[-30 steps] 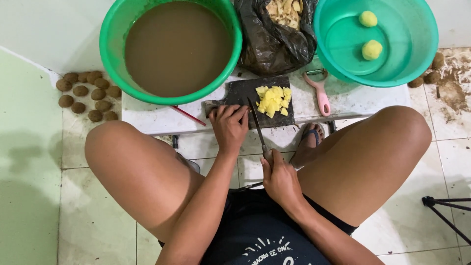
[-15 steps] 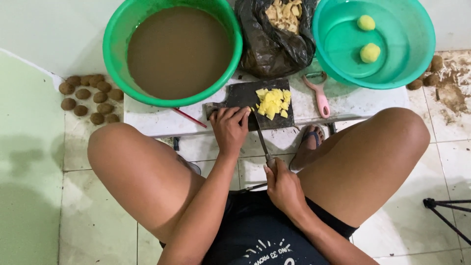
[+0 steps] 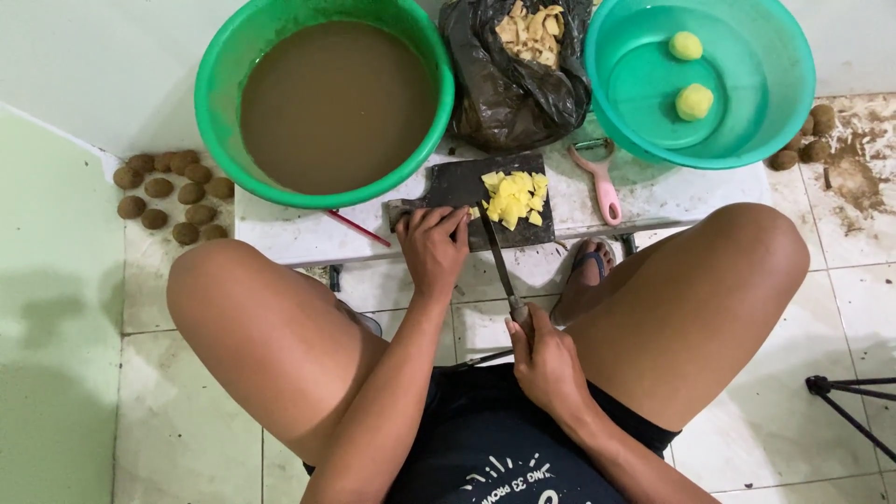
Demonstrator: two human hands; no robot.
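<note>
- The right hand (image 3: 551, 369) is wrapped tight around the handle of a long knife (image 3: 499, 261); the fingers are fully closed on it, low between the person's bare knees.
- The knife blade runs up and away from that hand, with its tip resting at the near edge of a pile of yellow diced pieces (image 3: 513, 198).
- The diced pieces lie on the right half of a small dark cutting board (image 3: 448, 187), well beyond the right hand.
- The left hand (image 3: 434, 247) lies palm down with its fingers together, their tips pressing on the near edge of the cutting board, just left of the blade; it grips nothing.
- The cutting board sits on a low white table (image 3: 280, 238).
- Beyond the board to the left stands a green basin (image 3: 224, 140) of brown, murky water.
- Straight beyond the board is a black plastic bag (image 3: 485, 93) holding pale peelings.
- Beyond the board to the right stands a teal basin (image 3: 793, 112) with two peeled yellow potatoes (image 3: 694, 101) in clear water.
- A pink peeler (image 3: 602, 182) lies just right of the board.
- Unpeeled brown potatoes (image 3: 173, 191) lie on the floor far left of the board.
- Compared with a second ago, the right hand has drawn back lower toward the body, and the left hand has kept its place on the board.
</note>
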